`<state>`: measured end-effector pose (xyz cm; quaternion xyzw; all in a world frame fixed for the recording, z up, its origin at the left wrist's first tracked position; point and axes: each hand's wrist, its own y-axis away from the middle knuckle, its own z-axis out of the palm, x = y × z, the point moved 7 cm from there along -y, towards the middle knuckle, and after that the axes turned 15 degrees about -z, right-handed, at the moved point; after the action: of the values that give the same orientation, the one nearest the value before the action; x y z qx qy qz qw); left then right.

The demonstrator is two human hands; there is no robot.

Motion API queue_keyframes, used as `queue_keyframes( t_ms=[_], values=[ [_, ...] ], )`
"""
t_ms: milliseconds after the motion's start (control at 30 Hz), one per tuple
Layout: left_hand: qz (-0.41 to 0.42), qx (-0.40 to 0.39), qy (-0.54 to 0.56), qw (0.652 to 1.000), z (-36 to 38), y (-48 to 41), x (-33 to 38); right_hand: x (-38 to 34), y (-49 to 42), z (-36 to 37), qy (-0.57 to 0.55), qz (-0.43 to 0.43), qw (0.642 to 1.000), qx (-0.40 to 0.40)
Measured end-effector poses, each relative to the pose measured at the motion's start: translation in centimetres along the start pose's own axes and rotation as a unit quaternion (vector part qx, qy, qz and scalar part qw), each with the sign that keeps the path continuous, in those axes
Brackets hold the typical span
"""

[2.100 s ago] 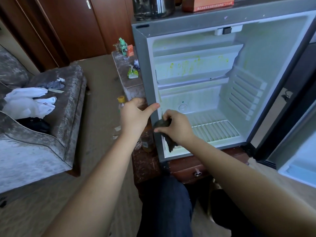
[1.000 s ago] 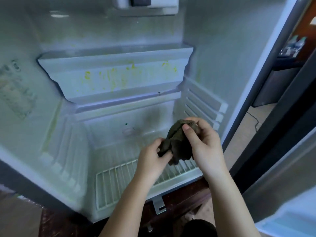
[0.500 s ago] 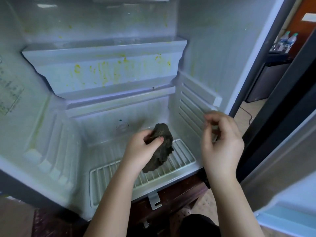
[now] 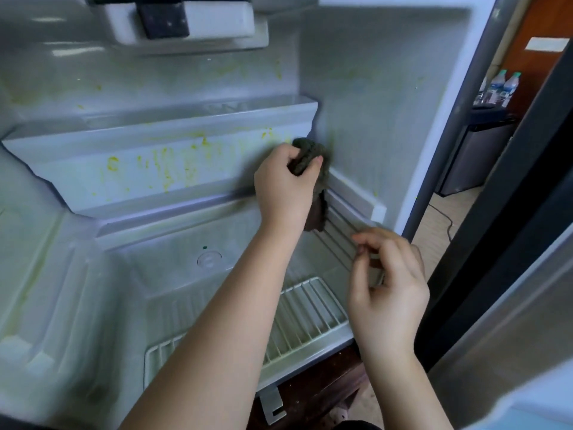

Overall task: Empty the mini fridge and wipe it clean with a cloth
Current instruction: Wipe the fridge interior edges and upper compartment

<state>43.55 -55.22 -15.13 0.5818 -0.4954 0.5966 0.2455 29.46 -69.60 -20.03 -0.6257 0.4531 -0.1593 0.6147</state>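
The open mini fridge (image 4: 356, 88) fills the view, with nothing stored inside. Yellow-green stains spatter its slanted inner ledge (image 4: 161, 169) and the back wall above. My left hand (image 4: 283, 187) grips a bunched dark cloth (image 4: 311, 156) and holds it against the right end of that ledge, by the right wall's ribs. A tail of the cloth hangs below the hand. My right hand (image 4: 387, 293) hovers lower right near the fridge's front edge, fingers loosely curled, holding nothing.
A white wire rack (image 4: 310, 311) lies on the fridge floor. The thermostat housing (image 4: 179, 20) sits at the top. The open fridge door (image 4: 511, 305) stands at right. Beyond it are a grey cabinet (image 4: 471, 156) with two water bottles (image 4: 504, 85). Dark wooden furniture (image 4: 316, 389) lies beneath.
My left hand has lifted the cloth from above the wire rack up to the right end of the stained ledge. My right hand has dropped slightly and stays free.
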Motion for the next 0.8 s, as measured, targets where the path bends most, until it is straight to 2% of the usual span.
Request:
queue_keyframes(
  t_ms=[133, 267, 400, 567, 700, 800],
  values=[
    [0.079, 0.041, -0.013, 0.996, 0.9, 0.3, 2.2, 0.3, -0.1, -0.1, -0.002, -0.001, 1.000, 0.000],
    [0.127, 0.001, -0.072, 0.989, 2.2, 1.8, 1.4, 0.6, -0.2, -0.2, -0.016, 0.008, 1.000, 0.004],
    [0.154, 0.000, -0.141, 0.978, 1.3, 1.2, 1.3, 0.5, -0.2, -0.6, -0.034, 0.018, 0.999, 0.003],
    [0.215, -0.064, -0.201, 0.953, 1.0, 3.9, 2.6, 0.5, 0.1, -1.2, -0.057, 0.043, 0.997, -0.011],
    [0.264, -0.141, -0.165, 0.940, 0.5, 8.7, 3.9, -0.4, 0.2, -2.2, -0.037, 0.068, 0.996, 0.033],
    [0.267, -0.163, -0.149, 0.938, 0.4, 9.7, 4.4, -1.2, 0.3, -2.4, -0.019, 0.073, 0.996, 0.044]
  ],
)
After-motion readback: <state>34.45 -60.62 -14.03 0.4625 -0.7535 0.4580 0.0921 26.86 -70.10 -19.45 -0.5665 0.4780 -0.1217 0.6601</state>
